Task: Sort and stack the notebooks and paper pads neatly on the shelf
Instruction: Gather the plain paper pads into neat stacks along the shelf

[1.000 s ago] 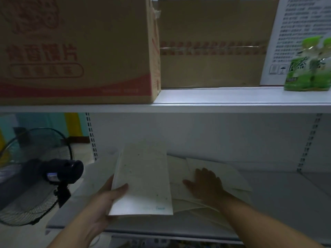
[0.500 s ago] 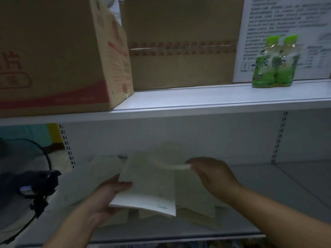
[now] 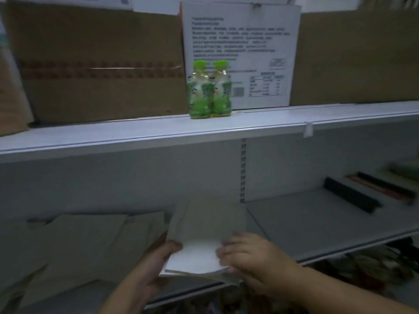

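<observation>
The lower shelf (image 3: pixel 317 223) runs under the left hand (image 3: pixel 156 266) and right hand (image 3: pixel 254 257). Loose paper pads (image 3: pixel 90 241) lie left of them. The left hand curls round one side of a small pile of pads (image 3: pixel 195 250), and the right hand pinches the other side. I think the pile is being squared up. Next, it needs laying flat.

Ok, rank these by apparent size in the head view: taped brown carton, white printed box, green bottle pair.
Largest: taped brown carton.
Next: white printed box.
Smallest: green bottle pair, even though it stands nearer the camera.
</observation>
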A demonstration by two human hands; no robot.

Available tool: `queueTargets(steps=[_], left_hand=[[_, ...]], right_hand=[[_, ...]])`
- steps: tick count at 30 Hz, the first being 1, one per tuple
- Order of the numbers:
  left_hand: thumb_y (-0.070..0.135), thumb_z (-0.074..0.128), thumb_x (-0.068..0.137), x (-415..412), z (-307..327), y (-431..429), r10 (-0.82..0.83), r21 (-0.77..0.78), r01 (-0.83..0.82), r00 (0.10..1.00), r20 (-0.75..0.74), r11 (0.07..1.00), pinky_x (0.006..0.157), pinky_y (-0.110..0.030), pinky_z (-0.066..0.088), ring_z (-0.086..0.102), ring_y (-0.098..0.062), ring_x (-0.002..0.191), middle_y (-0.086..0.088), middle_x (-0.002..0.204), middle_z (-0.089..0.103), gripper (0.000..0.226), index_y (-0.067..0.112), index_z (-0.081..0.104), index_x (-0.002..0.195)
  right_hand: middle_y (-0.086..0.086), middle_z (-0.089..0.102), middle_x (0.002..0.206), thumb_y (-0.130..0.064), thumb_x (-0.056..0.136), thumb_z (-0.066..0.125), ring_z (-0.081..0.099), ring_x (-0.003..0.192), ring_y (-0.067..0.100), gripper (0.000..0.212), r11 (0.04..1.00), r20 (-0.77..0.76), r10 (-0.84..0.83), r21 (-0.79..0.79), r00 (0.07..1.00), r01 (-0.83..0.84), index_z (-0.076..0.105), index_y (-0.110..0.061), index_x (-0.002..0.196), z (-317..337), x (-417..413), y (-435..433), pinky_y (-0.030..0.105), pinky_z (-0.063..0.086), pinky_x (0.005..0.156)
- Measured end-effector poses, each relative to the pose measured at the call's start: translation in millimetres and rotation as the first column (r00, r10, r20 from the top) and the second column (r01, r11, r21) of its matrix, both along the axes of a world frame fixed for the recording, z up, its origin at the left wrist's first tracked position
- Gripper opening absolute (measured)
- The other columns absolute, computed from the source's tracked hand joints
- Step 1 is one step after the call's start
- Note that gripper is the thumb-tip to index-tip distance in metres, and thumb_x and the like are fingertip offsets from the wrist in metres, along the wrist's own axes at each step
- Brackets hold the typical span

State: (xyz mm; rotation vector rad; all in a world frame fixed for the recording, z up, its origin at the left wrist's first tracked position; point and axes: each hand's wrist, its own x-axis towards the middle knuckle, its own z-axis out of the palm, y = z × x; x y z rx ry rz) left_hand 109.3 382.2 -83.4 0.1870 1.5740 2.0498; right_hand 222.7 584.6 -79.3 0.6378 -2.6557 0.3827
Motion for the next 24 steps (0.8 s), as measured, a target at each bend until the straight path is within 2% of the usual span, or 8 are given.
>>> queueTargets(steps=[2,4,8,11,15,17,20,24], left_hand=[[-0.004,0.045,0.086,16.4,-4.2,40.4,-0.003,-0.006,0.003,1.0,0.007,1.0,0.059,-0.032,0.04,0.062,-0.014,0.046,-0.005,0.05,0.062,0.014,0.002,0.057,0.082],[-0.002,0.047,0.087,27.7,-12.5,78.1,-0.015,0.028,0.015,1.0,0.003,1.0,0.066,-0.034,0.043,0.061,-0.02,0.065,-0.007,0.062,0.063,0.013,0.004,0.058,0.086],[0.002,0.049,0.086,51.9,-27.1,151.3,-0.113,0.106,0.099,0.984,0.135,0.989,0.095,-0.048,0.044,0.06,-0.031,0.09,-0.012,0.094,0.067,0.024,0.013,0.062,0.102],[0.004,0.058,0.082,65.2,-33.5,206.1,-0.097,0.12,0.093,0.995,0.03,0.988,0.085,-0.033,0.042,0.057,-0.028,0.103,-0.005,0.103,0.066,0.041,0.011,0.054,0.123],[0.005,0.073,0.076,49.9,-45.9,252.8,-0.168,0.078,0.175,0.982,-0.09,0.981,0.07,-0.012,0.038,0.052,-0.021,0.106,-0.003,0.113,0.056,0.054,0.011,0.048,0.123],[0.011,0.073,0.037,31.2,-57.0,280.6,-0.269,0.031,0.27,0.963,-0.023,0.962,0.053,-0.017,0.046,0.056,-0.023,0.085,-0.007,0.097,0.061,0.092,0.004,0.047,0.124],[0.004,0.06,0.02,16.0,-65.0,322.9,-0.383,0.043,0.382,0.922,0.048,0.923,0.039,-0.019,0.047,0.066,-0.025,0.064,-0.011,0.08,0.068,0.101,0.006,0.047,0.12],[0.004,0.056,0.041,8.6,-71.6,378.0,-0.425,-0.057,0.422,0.904,-0.053,0.905,0.061,-0.033,0.055,0.068,-0.026,0.071,-0.01,0.075,0.074,0.07,-0.003,0.061,0.111]], right_hand=[[-0.018,0.029,0.151,-0.059,0.091,0.035,0.01,0.141,-0.006,0.053,0.951,0.111,-0.175,-0.24,0.978,0.197,0.061,-0.026,0.123,-11.7,21.4,36.3,0.023,0.011,0.117],[-0.018,0.013,0.154,-0.05,0.091,0.046,0.004,0.141,-0.005,0.045,0.82,0.39,-0.145,-0.467,0.909,0.331,0.053,-0.028,0.129,-10.2,41.7,62.4,0.025,0.009,0.119],[-0.012,0.055,0.113,-0.023,0.095,0.055,0.058,0.094,0.0,0.047,0.15,0.658,-0.064,-0.737,0.75,0.659,0.035,-0.02,0.137,-13.8,53.5,120.7,0.009,0.05,0.07],[0.01,0.069,0.105,-0.014,0.093,0.057,0.068,0.09,0.027,0.034,-0.093,0.7,0.022,-0.71,0.714,0.698,0.047,-0.008,0.125,-23.0,53.1,160.7,0.034,0.057,0.074],[0.001,0.066,0.11,-0.01,0.085,0.064,0.063,0.101,0.02,0.041,-0.019,0.664,-0.238,-0.732,0.708,0.681,0.052,-0.014,0.123,-32.4,43.3,206.8,0.04,0.05,0.094],[-0.002,0.069,0.102,-0.008,0.074,0.067,0.065,0.094,0.014,0.036,0.01,0.664,-0.229,-0.729,0.711,0.684,0.059,-0.018,0.108,-29.7,39.6,220.5,0.029,0.054,0.083],[-0.003,0.069,0.097,-0.012,0.055,0.051,0.065,0.088,0.012,0.048,0.005,0.679,-0.306,-0.699,0.667,0.715,0.062,-0.017,0.102,-32.2,31.4,255.1,0.025,0.054,0.07],[-0.007,0.063,0.105,-0.011,0.078,0.046,0.06,0.089,0.011,0.032,0.077,0.735,-0.399,-0.569,0.548,0.819,0.056,-0.026,0.104,-33.6,22.0,310.6,0.036,0.051,0.088]])
